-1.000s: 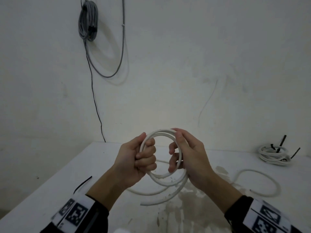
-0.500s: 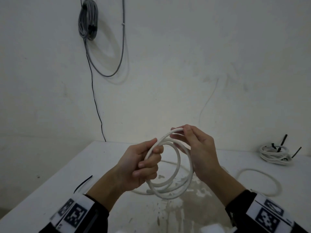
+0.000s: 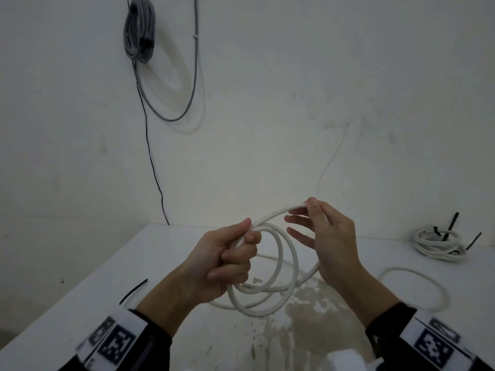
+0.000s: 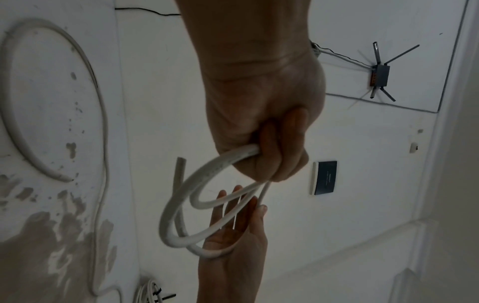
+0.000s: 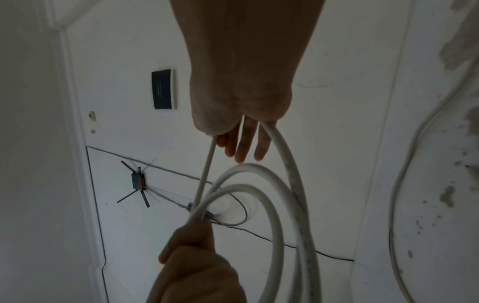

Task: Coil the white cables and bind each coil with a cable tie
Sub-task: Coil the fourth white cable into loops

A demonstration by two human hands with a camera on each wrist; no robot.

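Observation:
A white cable coil (image 3: 281, 274) of about three loops hangs above the white table (image 3: 80, 303). My left hand (image 3: 227, 261) grips the bundled loops at the coil's left side, fingers curled round them (image 4: 272, 155). My right hand (image 3: 326, 236) pinches the outer strand near its upper end between thumb and forefinger, the other fingers spread straight. In the right wrist view the cable (image 5: 293, 184) runs from my right hand down to the left fist (image 5: 197, 256). A loose cable end (image 4: 180, 164) sticks out of the coil.
A bound white coil with black ties (image 3: 439, 242) lies at the table's far right. Another loose white cable (image 3: 417, 287) curves on the table to the right. A black cable tie (image 3: 134, 290) lies near the left edge. Grey cable (image 3: 139, 30) hangs on the wall.
My right hand has lifted and moved right, drawing the outer loop wider and opening its lower fingers. The coil has spread into looser loops. My left hand keeps its grip.

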